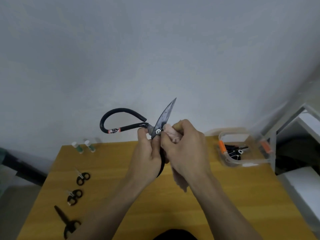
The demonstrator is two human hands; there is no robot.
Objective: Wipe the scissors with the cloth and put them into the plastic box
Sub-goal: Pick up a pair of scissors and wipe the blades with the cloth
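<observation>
Head view showed the fingers (145,134) of my left hand (147,153) curled round the big scissors (161,122) just below the pivot screw, pinching the metal there. My right hand (183,146) was closed on a pale pink cloth (170,135), its fingers bunching the cloth against the inner side of the blade beside the screw; more of the cloth hung down under that wrist. The scissors stood up in the air above the desk (121,196), one dark blade pointing up and a little to the right, one black looped handle arching out to the left with a red-and-white label on it. The other handle ran down behind my left palm and was mostly hidden.

On the right of the yellow desk, near its far corner, sat the clear plastic box (245,163) with orange clips, holding some black scissors already. Down the left side lay three more black-handled scissors in a row: a small pair (83,178), another small pair (74,196) and a longer pair (68,222) nearest me. Two small green bottles (84,146) with white caps stood at the far left edge, by the wall.
</observation>
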